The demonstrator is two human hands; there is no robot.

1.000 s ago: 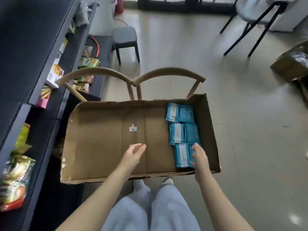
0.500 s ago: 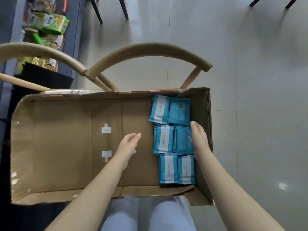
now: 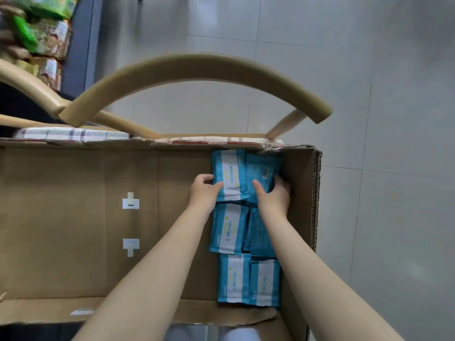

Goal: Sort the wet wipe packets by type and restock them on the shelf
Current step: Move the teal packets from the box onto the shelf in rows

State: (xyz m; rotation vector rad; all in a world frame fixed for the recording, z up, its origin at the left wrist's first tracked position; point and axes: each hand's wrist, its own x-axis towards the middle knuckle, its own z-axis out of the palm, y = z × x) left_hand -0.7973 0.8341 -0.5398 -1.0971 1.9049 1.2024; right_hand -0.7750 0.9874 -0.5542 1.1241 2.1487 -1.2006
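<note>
Right hand point(image 3: 275, 196) round packet point(image 3: 263, 168); wall point(image 3: 298, 193) alongside

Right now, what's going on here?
A person reaches into a cardboard box set on a chair. The left hand grips the far label-up wipe packet, and the right hand grips the barcode-up packet beside it. Four more blue packets lie in two rows nearer the person.
</note>
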